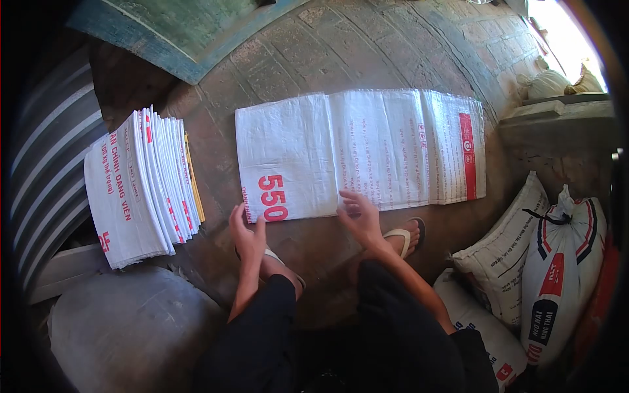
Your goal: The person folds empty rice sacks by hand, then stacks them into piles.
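A white woven feed sack (377, 154) lies flat on the brick floor in front of me, marked with a large red "550" at its left end and a red band at its right end. Two upright creases divide it into panels. My left hand (248, 237) is at the sack's lower left corner, its thumb and fingers apart. Over the near edge, close to the left crease, my right hand (360, 217) has its fingers spread and holds nothing. Left of the sack stands a bundle of folded white sacks (134, 190) with red print, a yellow edge showing at its right side.
Filled, tied sacks (563, 262) lean together at the right. A rounded grey object (131, 327) sits at the lower left, beside corrugated metal (59, 144). A blue-green wooden panel (177, 33) juts in at the top left. My sandalled feet (404, 237) are close to the sack's near edge.
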Tool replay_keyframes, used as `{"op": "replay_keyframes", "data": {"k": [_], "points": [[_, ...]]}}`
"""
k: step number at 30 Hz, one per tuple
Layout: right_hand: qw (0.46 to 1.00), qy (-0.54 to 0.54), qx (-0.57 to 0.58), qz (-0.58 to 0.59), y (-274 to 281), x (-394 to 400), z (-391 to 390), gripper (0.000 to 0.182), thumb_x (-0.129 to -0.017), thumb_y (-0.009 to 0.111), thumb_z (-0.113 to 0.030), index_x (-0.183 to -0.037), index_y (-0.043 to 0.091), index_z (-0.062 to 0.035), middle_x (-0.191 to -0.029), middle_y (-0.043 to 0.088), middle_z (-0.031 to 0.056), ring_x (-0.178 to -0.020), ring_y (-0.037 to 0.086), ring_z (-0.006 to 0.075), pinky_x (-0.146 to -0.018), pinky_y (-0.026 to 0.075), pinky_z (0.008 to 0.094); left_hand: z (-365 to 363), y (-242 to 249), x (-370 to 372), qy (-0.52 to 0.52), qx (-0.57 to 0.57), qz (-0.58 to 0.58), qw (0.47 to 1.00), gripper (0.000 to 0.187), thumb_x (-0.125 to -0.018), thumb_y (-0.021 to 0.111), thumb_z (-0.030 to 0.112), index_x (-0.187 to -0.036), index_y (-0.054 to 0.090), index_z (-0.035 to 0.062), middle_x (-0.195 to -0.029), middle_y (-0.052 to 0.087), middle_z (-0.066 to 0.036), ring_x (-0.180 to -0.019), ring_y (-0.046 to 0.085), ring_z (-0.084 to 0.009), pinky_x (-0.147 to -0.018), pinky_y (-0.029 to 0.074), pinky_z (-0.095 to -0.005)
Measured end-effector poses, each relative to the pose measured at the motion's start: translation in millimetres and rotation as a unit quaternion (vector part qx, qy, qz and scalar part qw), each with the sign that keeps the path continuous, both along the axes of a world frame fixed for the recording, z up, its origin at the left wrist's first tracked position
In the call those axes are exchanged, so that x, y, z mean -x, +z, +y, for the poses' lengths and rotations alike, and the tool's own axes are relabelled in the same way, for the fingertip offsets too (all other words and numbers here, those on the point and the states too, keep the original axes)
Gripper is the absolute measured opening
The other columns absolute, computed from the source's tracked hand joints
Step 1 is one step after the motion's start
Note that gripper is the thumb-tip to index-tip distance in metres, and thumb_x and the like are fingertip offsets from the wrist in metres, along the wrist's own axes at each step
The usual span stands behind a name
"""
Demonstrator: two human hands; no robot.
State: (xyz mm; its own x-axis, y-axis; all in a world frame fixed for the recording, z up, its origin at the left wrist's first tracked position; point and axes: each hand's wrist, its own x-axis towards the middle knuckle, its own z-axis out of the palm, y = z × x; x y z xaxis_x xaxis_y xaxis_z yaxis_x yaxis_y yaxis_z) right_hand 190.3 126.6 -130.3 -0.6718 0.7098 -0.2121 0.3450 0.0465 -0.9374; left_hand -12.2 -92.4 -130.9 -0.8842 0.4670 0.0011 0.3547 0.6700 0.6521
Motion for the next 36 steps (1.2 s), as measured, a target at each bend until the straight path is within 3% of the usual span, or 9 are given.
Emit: {"op": "replay_keyframes", "data": {"k": [8, 11, 18, 21, 24, 27, 30, 34, 36], "points": [[0.976, 0.087, -0.196, -0.037, -14, -4, -5, 0.034, -0.08, 0.071, -0.007, -0.113, 0.069, -0.0057, -0.099, 0.064, 0.0128, -0.092, 0.063, 0.0308, -0.084, 0.052, 0.0405, -17, -7, 26, 0.102, -0.012, -0.281, 0.954, 0.044, -0.091, 0.069, 0.018, -0.129, 0.057, -0.0014, -0.11, 0.066, -0.01, -0.1, 0.06, -0.0156, -0.09, 0.047, -0.0296], [0.968, 0.094, -0.227, -0.044, -1, -1, -4, 0.03, -0.078, 0.073, -0.009, -0.108, 0.07, -0.0042, -0.094, 0.063, 0.0124, -0.089, 0.061, 0.0305, -0.083, 0.051, 0.0402, -6, 19, 32, 0.119, -0.248, -0.427, 0.861, 0.03, -0.091, 0.066, 0.011, -0.117, 0.061, -0.002, -0.105, 0.066, -0.006, -0.098, 0.059, -0.0115, -0.089, 0.047, -0.0277], [0.974, 0.119, -0.182, -0.061, -23, -7, -7, 0.028, -0.075, 0.076, -0.015, -0.099, 0.068, -0.0031, -0.092, 0.066, 0.0124, -0.086, 0.063, 0.0279, -0.081, 0.051, 0.0382, 82, 148, -7, -0.183, -0.242, -0.496, 0.813, 0.028, -0.089, 0.069, 0.009, -0.111, 0.054, 0.0031, -0.104, 0.065, -0.005, -0.094, 0.06, -0.0109, -0.087, 0.048, -0.0288], [0.991, 0.052, 0.118, -0.04, -19, -25, -15, 0.032, -0.075, 0.077, -0.016, -0.103, 0.068, -0.0019, -0.098, 0.069, 0.0128, -0.093, 0.066, 0.0241, -0.081, 0.052, 0.0376, 113, 154, -36, -0.353, -0.191, -0.483, 0.778, 0.04, -0.089, 0.074, 0.012, -0.123, 0.057, 0.0024, -0.112, 0.067, -0.008, -0.109, 0.063, -0.0176, -0.1, 0.048, -0.0336], [0.996, 0.069, 0.05, -0.009, -69, -56, -29, 0.038, -0.086, 0.075, -0.023, -0.115, 0.066, -0.0007, -0.106, 0.07, 0.0127, -0.099, 0.068, 0.0235, -0.082, 0.054, 0.0349, 131, 139, -48, -0.475, -0.148, -0.442, 0.746, 0.03, -0.092, 0.069, 0.012, -0.12, 0.064, 0.002, -0.113, 0.068, -0.009, -0.108, 0.064, -0.0164, -0.097, 0.049, -0.0331], [0.954, 0.001, 0.224, -0.197, -18, -35, -11, 0.041, -0.091, 0.073, -0.03, -0.12, 0.064, -0.0017, -0.111, 0.069, 0.0113, -0.099, 0.068, 0.0232, -0.082, 0.055, 0.0342, 125, 97, -64, -0.353, -0.119, -0.418, 0.828, 0.037, -0.094, 0.066, 0.018, -0.126, 0.06, 0.0015, -0.118, 0.066, -0.013, -0.112, 0.062, -0.0205, -0.096, 0.05, -0.0336], [0.875, -0.102, 0.472, 0.028, -15, -28, -13, 0.037, -0.092, 0.073, -0.029, -0.119, 0.065, -0.0052, -0.11, 0.069, 0.0055, -0.099, 0.067, 0.02, -0.082, 0.056, 0.0343, 105, 36, -72, -0.241, -0.055, -0.344, 0.906, 0.045, -0.095, 0.065, 0.023, -0.134, 0.054, 0.0021, -0.126, 0.061, -0.016, -0.118, 0.059, -0.0248, -0.097, 0.05, -0.0347], [0.823, -0.082, 0.562, -0.024, -19, -29, -4, 0.031, -0.093, 0.073, -0.03, -0.115, 0.066, -0.0101, -0.102, 0.068, 0.0015, -0.086, 0.064, 0.0137, -0.076, 0.055, 0.0307, 98, -6, -71, -0.156, -0.062, -0.394, 0.904, 0.06, -0.093, 0.067, 0.034, -0.136, 0.048, -0.0033, -0.132, 0.057, -0.023, -0.119, 0.059, -0.0298, -0.098, 0.049, -0.0405], [0.801, -0.072, 0.593, -0.023, -18, -28, -5, 0.031, -0.093, 0.073, -0.033, -0.114, 0.065, -0.0104, -0.101, 0.068, 0.0012, -0.086, 0.063, 0.0124, -0.075, 0.054, 0.0299, 104, -16, -68, -0.146, -0.113, -0.497, 0.848, 0.057, -0.095, 0.067, 0.034, -0.132, 0.052, -0.0058, -0.126, 0.061, -0.019, -0.114, 0.061, -0.0222, -0.094, 0.05, -0.0366]]}}
